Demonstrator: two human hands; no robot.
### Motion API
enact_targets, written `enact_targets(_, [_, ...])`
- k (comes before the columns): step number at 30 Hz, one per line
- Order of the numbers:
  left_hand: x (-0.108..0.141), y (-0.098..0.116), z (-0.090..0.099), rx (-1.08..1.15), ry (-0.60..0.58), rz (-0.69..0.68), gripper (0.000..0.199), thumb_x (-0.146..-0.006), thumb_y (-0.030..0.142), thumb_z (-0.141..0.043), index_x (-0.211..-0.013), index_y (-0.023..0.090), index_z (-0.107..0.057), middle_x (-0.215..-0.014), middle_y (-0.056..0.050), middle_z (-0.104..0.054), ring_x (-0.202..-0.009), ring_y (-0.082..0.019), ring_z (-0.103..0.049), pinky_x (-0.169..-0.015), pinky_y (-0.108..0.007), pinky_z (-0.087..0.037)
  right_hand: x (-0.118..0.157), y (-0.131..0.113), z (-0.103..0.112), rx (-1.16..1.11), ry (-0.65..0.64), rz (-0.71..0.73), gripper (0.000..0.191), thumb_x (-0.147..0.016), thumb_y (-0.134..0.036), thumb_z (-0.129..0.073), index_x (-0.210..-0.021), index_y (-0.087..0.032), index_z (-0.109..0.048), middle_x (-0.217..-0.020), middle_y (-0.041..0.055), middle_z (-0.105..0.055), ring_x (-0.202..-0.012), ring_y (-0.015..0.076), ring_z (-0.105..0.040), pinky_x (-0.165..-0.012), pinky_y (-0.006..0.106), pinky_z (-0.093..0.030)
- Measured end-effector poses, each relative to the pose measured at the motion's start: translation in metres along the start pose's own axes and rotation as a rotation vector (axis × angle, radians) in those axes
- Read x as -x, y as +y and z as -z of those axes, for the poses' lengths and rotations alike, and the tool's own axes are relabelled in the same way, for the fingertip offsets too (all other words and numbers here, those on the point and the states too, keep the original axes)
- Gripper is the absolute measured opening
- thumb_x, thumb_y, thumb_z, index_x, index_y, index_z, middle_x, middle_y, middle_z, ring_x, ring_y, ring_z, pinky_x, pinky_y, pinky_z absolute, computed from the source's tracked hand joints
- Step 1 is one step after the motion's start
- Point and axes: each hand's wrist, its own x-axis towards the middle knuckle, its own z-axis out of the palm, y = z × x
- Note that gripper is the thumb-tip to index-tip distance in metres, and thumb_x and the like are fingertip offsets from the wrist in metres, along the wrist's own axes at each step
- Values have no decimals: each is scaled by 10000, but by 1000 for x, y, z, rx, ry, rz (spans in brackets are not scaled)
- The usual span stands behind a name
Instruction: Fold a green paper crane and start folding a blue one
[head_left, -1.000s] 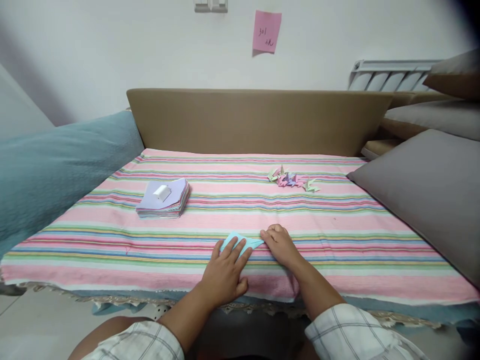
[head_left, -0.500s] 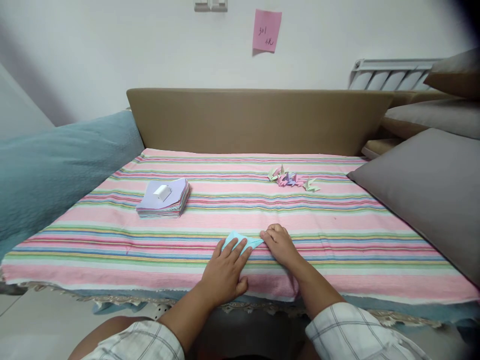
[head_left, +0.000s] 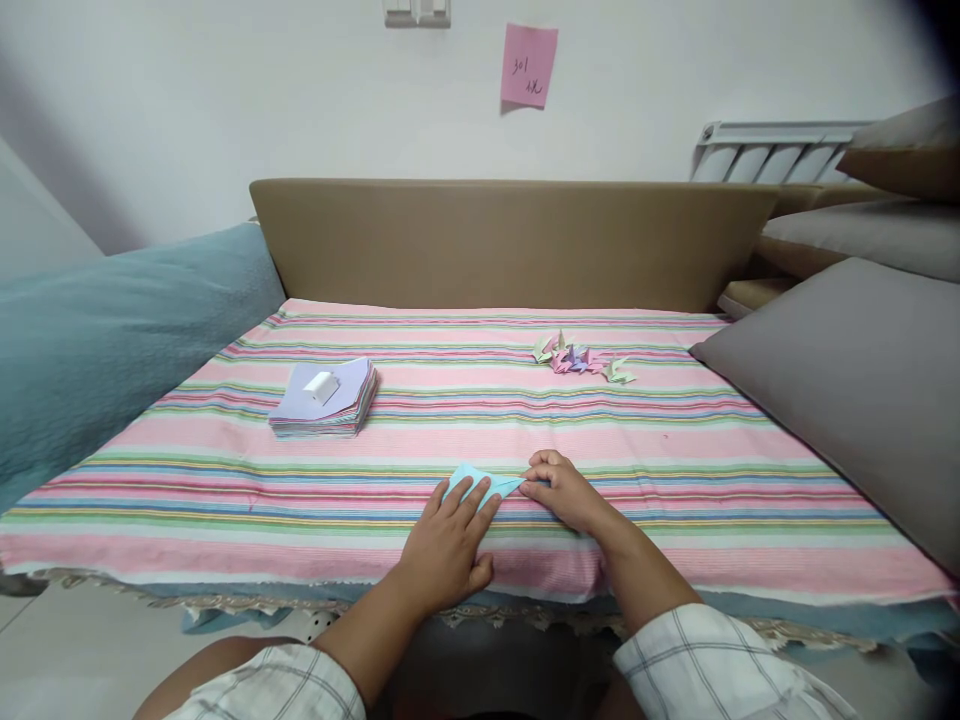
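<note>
A light-blue sheet of origami paper [head_left: 471, 474], folded to a narrow point on its right, lies flat on the striped cloth close to the front edge. My left hand [head_left: 446, 545] rests on it with fingers stretched out, pressing it down and covering part of it. At the paper's pointed right end, the thumb and index finger of my right hand [head_left: 562, 492] close on the tip. Beyond my hands, several small folded paper cranes [head_left: 576, 358] in pink, purple and pale green sit in a cluster.
On the left, a stack of coloured paper [head_left: 352, 415] bears a small white block [head_left: 321, 388]. The striped cloth [head_left: 450, 430] covers the seat up to a brown backrest [head_left: 510, 245]. Grey cushions [head_left: 847, 370] line the right side; a blue-covered cushion [head_left: 150, 320] lies left.
My right hand's fingers have shifted at the paper's tip, opening from a tighter curl into a looser pinch. My left hand and the paper stay in place.
</note>
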Motion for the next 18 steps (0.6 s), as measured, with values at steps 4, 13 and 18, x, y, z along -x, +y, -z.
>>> enact_targets(4, [0,0,1,19,-5,6,688,-790,447,-498,-1408,243,-275,-1485,-67,-267,-1338,-287,-236,-1099,-487,-117,1,1,-1,12,10,4,156,-775,-317,-603,-826,-223,-717,-1036,61,-520,-1039,206,-488,-960,352,-375])
enact_targets(13, [0,1,2,27,-13,14,679,-797,451,-486,-1407,241,-275,-1488,-67,-259,-1341,-289,-231,-1097,-490,-112,1,-4,-2,10,26,-36,155,-775,-314,-602,-818,-222,-719,-1053,61,-533,-1055,210,-491,-972,363,-365])
enact_targets(18, [0,1,1,15,-9,17,668,-794,444,-485,-1400,243,-290,-1484,-65,-267,-1337,-289,-239,-1099,-491,-107,1,-8,-2,19,31,-60,154,-772,-306,-601,-805,-213,-720,-1055,64,-531,-1051,211,-489,-968,359,-360])
